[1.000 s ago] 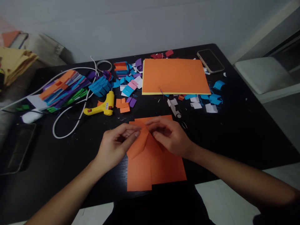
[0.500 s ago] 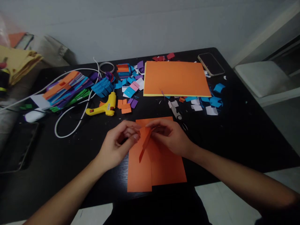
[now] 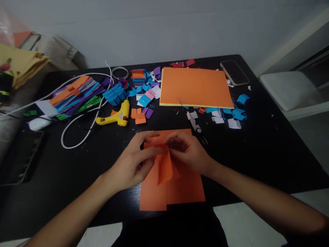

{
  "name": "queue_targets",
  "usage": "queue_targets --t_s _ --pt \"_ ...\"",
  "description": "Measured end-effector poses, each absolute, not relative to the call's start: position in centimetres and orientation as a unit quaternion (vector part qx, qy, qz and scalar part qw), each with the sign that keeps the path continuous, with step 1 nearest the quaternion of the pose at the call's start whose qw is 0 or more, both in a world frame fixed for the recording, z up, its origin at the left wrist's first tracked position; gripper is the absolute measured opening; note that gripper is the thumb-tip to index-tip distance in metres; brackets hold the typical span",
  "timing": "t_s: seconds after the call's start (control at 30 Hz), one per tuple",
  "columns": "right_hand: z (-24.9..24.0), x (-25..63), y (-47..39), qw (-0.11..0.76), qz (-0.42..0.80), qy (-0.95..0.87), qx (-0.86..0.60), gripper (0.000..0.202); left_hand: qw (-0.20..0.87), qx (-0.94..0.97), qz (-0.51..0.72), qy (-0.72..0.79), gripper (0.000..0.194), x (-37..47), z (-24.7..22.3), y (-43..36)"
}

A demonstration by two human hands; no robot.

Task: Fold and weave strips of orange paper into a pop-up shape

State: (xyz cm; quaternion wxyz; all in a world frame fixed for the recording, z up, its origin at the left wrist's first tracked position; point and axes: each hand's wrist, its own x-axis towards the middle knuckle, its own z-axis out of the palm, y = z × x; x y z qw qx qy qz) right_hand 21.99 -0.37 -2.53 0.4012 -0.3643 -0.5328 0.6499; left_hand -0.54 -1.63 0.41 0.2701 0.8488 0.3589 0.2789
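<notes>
Between my hands a small folded piece of orange paper stands tilted, its lower end flaring open. My right hand is closed, pinching its upper edge between thumb and fingertips. My left hand has its fingers apart, with the index finger laid across the top of the folded piece and the thumb lower down. Beneath both hands lie flat orange sheets, one narrow strip overlapping at the left. My fingers hide part of the fold.
A yellow glue gun, a white cable and bundles of coloured paper strips lie left. Behind are stacked orange sheets, a cutter and paper scraps. Phones lie at back right and far left.
The folded orange paper has turned and opened wider at its lower end. My left index finger has moved right, onto its top, and the left fingers have spread.
</notes>
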Motion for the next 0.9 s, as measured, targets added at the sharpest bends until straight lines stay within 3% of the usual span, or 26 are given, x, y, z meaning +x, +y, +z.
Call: queue_targets --t_s 0.27,0.43,0.6,0.9 --pt "-2.79 22.07 -0.29 0.387 0.649 -0.541 -0.369 0.027 0.308 0.868 0.252 0.296 0.048 -0.31 1.15 -1.50" --pt "-2.67 22.10 -0.26 0.372 0.657 -0.543 -0.367 0.028 0.306 0.865 0.250 0.309 0.035 -0.15 1.24 -1.77" --pt "-2.51 22.11 -0.41 0.362 0.651 -0.554 -0.371 0.020 0.278 0.851 0.324 0.306 0.023 -0.10 1.32 -1.85" --pt "-2.34 22.04 -0.43 0.354 0.650 -0.560 -0.372 0.019 0.286 0.860 0.318 0.278 0.035 -0.05 1.34 -1.76"
